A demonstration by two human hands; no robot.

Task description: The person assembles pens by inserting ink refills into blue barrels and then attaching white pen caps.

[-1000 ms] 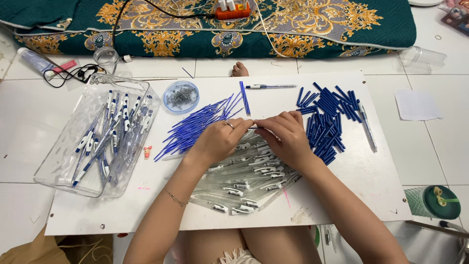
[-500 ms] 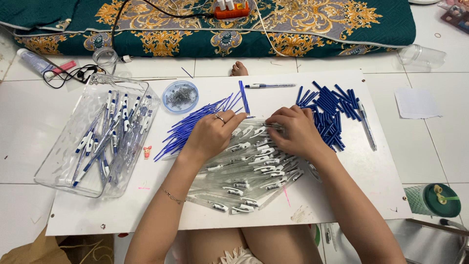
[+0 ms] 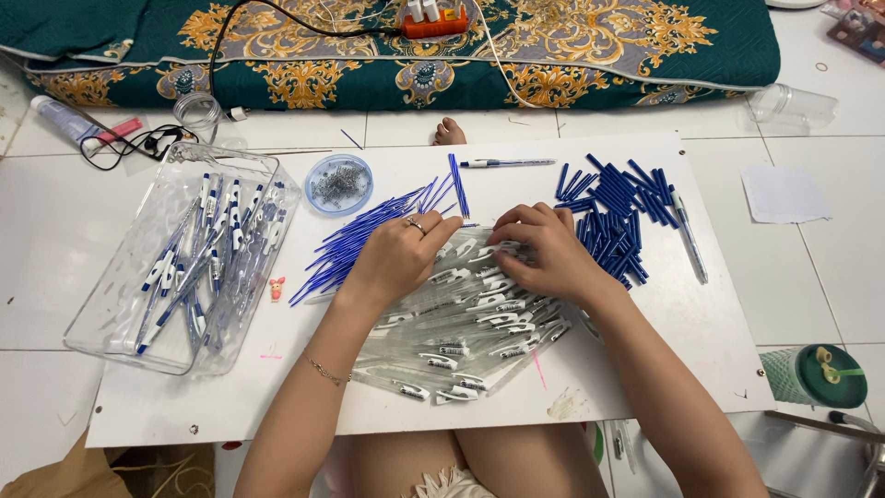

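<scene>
White board (image 3: pixel 645 369) on pale tiled floor (image 3: pixel 55 231), frame centre. Left hand (image 3: pixel 398 258) and right hand (image 3: pixel 544 251), fingers curled, rest on clear pen barrels (image 3: pixel 470 337) mid-board; cannot tell if either grips one. Blue refills (image 3: pixel 355 244) left of hands, blue caps (image 3: pixel 613 221) right. Clear tray (image 3: pixel 111 323) at left. Patterned teal mat (image 3: pixel 590 46) across top.
</scene>
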